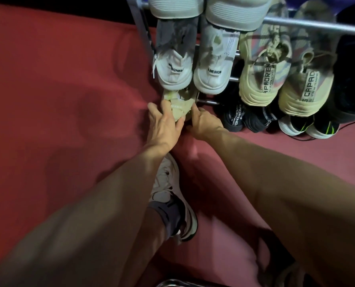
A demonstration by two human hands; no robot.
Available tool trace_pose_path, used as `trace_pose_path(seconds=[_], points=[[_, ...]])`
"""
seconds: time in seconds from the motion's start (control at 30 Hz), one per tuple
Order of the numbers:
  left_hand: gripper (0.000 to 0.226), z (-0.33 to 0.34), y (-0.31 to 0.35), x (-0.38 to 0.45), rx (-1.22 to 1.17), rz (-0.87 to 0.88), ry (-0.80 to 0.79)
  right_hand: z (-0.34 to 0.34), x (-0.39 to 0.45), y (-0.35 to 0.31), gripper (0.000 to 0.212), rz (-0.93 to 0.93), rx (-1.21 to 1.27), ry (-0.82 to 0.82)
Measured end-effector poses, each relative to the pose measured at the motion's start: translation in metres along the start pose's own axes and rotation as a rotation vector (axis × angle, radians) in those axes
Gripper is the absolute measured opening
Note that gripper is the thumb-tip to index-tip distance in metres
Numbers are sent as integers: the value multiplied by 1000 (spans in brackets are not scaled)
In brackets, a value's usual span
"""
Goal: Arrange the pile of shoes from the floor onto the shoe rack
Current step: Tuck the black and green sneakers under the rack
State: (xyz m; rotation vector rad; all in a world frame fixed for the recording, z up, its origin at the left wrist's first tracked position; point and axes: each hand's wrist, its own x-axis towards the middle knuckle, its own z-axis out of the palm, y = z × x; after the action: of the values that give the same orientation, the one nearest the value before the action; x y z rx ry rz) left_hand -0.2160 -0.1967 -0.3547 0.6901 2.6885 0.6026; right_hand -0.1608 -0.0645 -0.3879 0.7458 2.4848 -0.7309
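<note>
A beige shoe (179,106) sits at the left end of the rack's lowest level, heel toward me, mostly hidden under the white sneakers. My left hand (164,125) grips its heel from the left, fingers over the top and thumb beneath. My right hand (203,122) presses against the shoe's right side, fingers tucked behind it. The metal shoe rack (309,24) holds a pair of white sneakers (193,73) and a pair of cream striped sneakers (280,79) above.
Black shoes (244,119) and white-and-green shoes (304,126) fill the bottom level to the right. More white soles (203,9) overhang from an upper level. Red carpet (58,100) spreads to the left. My own foot in a white sneaker (172,195) stands below the hands.
</note>
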Motion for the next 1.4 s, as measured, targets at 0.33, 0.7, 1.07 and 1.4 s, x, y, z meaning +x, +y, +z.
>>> trace_pose_path(seconds=[0.33, 0.7, 1.07, 1.4], points=[[53, -1, 4, 3, -18, -12, 13, 13, -15, 17, 57, 61, -113, 165], [58, 7, 1, 9, -48, -61, -41, 26, -9, 7, 71, 84, 53, 104], [60, 9, 21, 17, -155, -58, 72, 19, -19, 39, 55, 99, 56, 241], [56, 27, 22, 20, -79, -215, -74, 3, -20, 36, 53, 164, 275, 355]])
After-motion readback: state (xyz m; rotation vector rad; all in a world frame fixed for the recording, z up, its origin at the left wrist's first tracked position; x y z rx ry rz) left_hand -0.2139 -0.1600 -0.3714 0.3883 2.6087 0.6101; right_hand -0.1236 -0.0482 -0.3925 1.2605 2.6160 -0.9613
